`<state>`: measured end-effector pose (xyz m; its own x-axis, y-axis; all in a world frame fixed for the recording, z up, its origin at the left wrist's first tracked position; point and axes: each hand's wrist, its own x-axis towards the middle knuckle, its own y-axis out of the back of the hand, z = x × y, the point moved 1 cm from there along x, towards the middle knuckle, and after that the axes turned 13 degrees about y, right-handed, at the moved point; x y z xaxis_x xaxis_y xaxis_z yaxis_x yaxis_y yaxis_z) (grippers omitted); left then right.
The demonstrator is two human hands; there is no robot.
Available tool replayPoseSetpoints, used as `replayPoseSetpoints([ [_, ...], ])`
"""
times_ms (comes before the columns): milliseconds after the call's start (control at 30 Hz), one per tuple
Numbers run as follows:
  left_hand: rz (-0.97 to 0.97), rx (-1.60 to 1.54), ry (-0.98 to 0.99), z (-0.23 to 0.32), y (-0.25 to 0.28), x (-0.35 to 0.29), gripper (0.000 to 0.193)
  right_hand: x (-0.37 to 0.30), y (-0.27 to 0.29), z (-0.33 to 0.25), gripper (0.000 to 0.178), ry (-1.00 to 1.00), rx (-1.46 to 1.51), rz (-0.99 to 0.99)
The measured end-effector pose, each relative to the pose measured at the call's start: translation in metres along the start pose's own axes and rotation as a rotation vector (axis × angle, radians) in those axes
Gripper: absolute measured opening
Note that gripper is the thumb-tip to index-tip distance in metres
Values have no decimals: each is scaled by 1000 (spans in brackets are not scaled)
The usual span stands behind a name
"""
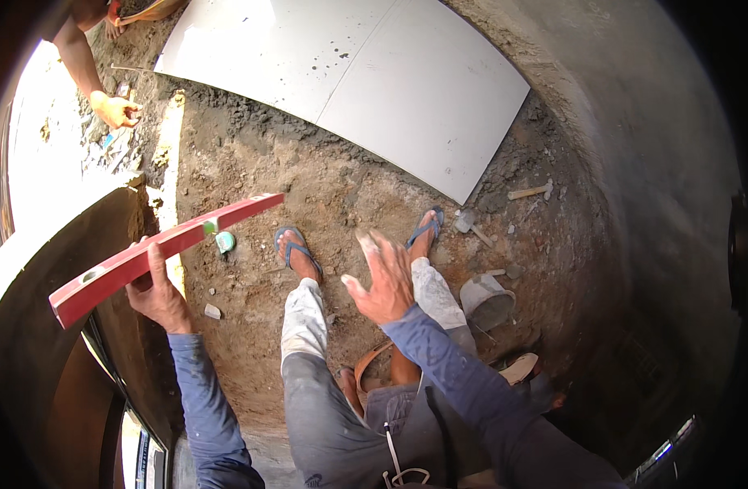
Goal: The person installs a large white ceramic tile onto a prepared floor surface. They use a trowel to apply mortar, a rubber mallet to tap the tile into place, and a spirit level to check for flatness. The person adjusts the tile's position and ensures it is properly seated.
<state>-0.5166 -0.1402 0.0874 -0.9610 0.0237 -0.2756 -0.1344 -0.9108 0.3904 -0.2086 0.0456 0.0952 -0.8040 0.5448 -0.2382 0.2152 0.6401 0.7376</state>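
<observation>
The left hand (158, 293) grips a red level (158, 253) raised over the dirt floor (252, 163) beside the doorway, while the right hand (382, 281) hovers empty, fingers spread, above the feet.

A person stands on a bed of mortar (325, 187), feet apart, with two laid tiles (366, 73) ahead of the toes. The left hand (158, 293) grips a long spirit level (158, 253) held out to the left, its far end pointing toward the tiles. The right hand (382, 281) hovers open over the right leg, touching nothing. A small bucket (486, 300) sits just right of the right foot. At far upper left, another person's hand (113, 110) rests near the ground beside the tiles' left edge
</observation>
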Motion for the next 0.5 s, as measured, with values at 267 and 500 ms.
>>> replayPoseSetpoints([
  [267, -516, -112, 433, -22, -228, -142, 87, 91, 7, 177, 15, 60, 42, 42],
  [500, -885, 394, 918, -181, -193, -325, 67, 162, 36, 448, 39, -71, -350, 152],
])
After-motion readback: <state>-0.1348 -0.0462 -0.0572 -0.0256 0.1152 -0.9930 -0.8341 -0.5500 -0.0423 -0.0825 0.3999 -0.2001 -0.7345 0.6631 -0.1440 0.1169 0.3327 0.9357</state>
